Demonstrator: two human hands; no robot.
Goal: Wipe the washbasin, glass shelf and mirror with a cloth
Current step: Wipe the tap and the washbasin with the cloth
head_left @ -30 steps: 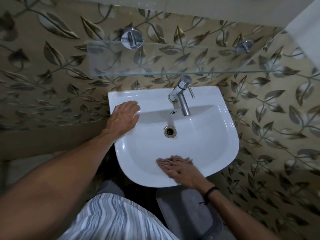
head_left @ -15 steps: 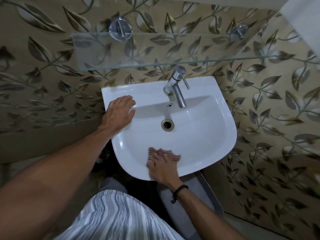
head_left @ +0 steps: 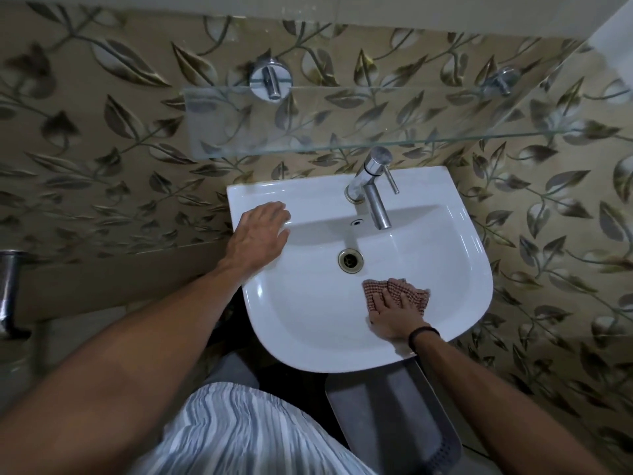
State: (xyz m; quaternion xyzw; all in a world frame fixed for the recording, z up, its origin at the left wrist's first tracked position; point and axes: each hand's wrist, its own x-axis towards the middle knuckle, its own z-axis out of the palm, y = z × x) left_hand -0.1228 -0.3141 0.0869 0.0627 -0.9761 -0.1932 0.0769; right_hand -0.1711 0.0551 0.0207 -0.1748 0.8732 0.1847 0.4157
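The leaf-patterned wall is filling the background, its edges blurring. A glass shelf is hanging on two metal pegs above the white basin, nearly see-through, its right end running out of clear view. In the bowl, right of the drain and below the tap, the right hand is pressing flat on a cloth, fingers spread; the cloth is showing beyond the fingertips, the rest lying hidden under the palm. It is looking reddish, checked and crumpled. The left hand is resting open on the basin's left rim, holding nothing.
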